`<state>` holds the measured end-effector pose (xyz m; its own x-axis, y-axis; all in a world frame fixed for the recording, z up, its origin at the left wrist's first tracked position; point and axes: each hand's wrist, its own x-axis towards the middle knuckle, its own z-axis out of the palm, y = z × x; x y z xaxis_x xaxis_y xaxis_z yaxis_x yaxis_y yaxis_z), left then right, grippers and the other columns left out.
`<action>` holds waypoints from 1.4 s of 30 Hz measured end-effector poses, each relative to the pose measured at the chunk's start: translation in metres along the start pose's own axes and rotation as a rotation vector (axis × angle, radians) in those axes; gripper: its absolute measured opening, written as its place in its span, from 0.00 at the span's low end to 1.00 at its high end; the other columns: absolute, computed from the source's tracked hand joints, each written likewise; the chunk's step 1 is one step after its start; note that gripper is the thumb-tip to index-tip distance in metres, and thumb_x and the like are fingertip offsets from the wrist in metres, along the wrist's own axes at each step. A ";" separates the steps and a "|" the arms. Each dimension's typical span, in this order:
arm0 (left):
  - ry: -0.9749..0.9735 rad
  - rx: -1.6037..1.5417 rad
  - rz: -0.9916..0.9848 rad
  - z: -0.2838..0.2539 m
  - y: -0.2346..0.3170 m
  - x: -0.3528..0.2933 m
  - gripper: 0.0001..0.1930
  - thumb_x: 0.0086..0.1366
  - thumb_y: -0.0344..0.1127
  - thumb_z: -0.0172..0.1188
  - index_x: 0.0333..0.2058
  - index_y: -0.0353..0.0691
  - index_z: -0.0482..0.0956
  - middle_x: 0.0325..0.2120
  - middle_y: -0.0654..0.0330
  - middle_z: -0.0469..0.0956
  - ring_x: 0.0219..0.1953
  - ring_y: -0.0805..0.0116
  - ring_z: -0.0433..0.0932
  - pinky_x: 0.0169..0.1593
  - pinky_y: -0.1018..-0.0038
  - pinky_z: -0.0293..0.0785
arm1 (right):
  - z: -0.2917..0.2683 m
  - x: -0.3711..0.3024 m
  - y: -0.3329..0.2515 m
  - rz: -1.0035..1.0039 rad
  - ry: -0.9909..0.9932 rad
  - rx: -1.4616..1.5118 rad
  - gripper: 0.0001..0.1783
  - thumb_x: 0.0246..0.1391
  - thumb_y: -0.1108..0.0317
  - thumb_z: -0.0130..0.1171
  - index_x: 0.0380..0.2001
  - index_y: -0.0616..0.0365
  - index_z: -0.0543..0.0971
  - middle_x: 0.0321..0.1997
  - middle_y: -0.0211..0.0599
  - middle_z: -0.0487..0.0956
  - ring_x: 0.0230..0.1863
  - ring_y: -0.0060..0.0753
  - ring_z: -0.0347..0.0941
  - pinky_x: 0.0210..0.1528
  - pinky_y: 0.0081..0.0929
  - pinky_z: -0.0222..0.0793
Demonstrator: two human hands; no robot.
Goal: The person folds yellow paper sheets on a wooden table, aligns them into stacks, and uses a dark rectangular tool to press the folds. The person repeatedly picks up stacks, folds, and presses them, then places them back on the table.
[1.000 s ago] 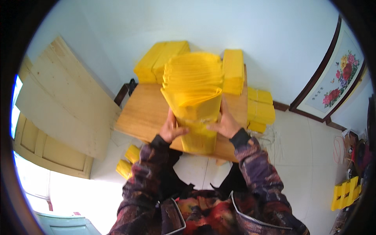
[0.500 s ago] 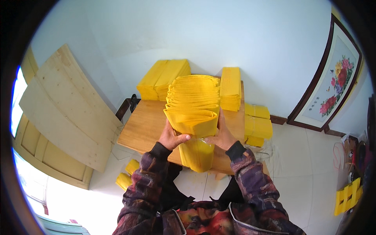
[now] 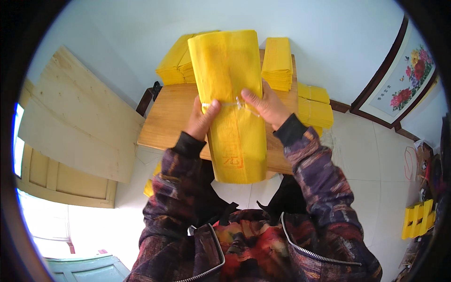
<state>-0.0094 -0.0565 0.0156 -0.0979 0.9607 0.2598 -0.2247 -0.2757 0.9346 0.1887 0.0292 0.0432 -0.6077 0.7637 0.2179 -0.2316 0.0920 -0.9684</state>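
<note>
A long bundle of folded yellow paper (image 3: 237, 141) is held up over the near part of the wooden table, its broad smooth face toward me. Thin pale string (image 3: 223, 104) runs across its middle, with a small knot near the right side. My left hand (image 3: 201, 118) grips the bundle's left edge, thumb on the front by the string. On the opposite edge, my right hand (image 3: 271, 107) holds it with the thumb close to the knot. The other fingers of both hands are mostly hidden behind the paper.
Yellow paper stacks stand at the wooden table's (image 3: 164, 120) back left (image 3: 174, 63) and back right (image 3: 276, 63). More tied bundles (image 3: 314, 113) lie right of the table. A large wooden board (image 3: 77, 120) leans at left; a framed flower picture (image 3: 399, 80) stands at right.
The bundle has tipped upright, so its flat face shows instead of its layered folded edges. Both hands have risen with it, still gripping its sides. The whole view has shifted slightly.
</note>
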 end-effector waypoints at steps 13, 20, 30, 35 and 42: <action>0.167 0.170 -0.702 -0.026 -0.058 -0.037 0.41 0.58 0.71 0.39 0.60 0.47 0.57 0.56 0.58 0.63 0.55 0.62 0.64 0.57 0.63 0.60 | -0.030 -0.024 0.099 0.422 -0.068 0.127 0.41 0.56 0.39 0.45 0.58 0.67 0.61 0.59 0.46 0.65 0.60 0.33 0.58 0.61 0.25 0.52; 0.203 -0.079 -0.310 -0.011 -0.062 -0.072 0.34 0.68 0.54 0.40 0.65 0.42 0.42 0.63 0.53 0.48 0.63 0.62 0.54 0.62 0.67 0.54 | -0.015 -0.061 0.085 0.184 0.118 -0.135 0.36 0.58 0.52 0.49 0.58 0.72 0.57 0.63 0.53 0.58 0.65 0.40 0.52 0.64 0.28 0.48; 0.121 0.481 0.027 0.015 -0.096 -0.078 0.33 0.62 0.31 0.47 0.64 0.38 0.46 0.65 0.45 0.40 0.68 0.56 0.36 0.66 0.70 0.36 | 0.025 -0.065 0.072 -0.249 -0.140 -1.185 0.32 0.54 0.58 0.50 0.58 0.65 0.59 0.64 0.52 0.56 0.63 0.62 0.49 0.64 0.46 0.45; 0.187 0.461 0.059 0.023 -0.104 -0.081 0.33 0.60 0.33 0.49 0.63 0.38 0.48 0.64 0.44 0.41 0.67 0.52 0.41 0.66 0.69 0.41 | 0.023 -0.073 0.082 -0.271 -0.168 -1.225 0.32 0.55 0.59 0.49 0.59 0.63 0.56 0.66 0.51 0.52 0.64 0.63 0.47 0.65 0.48 0.43; 0.216 0.681 0.181 0.035 -0.069 -0.106 0.32 0.62 0.50 0.49 0.61 0.39 0.56 0.63 0.47 0.48 0.66 0.50 0.43 0.65 0.58 0.40 | 0.003 -0.044 0.036 -0.063 -0.230 -0.840 0.26 0.58 0.64 0.46 0.57 0.67 0.61 0.63 0.51 0.59 0.66 0.48 0.50 0.66 0.37 0.43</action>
<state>0.0507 -0.1376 -0.0682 -0.2808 0.8549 0.4363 0.4580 -0.2801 0.8437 0.2048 -0.0031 -0.0006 -0.7717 0.6018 0.2058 0.3118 0.6399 -0.7023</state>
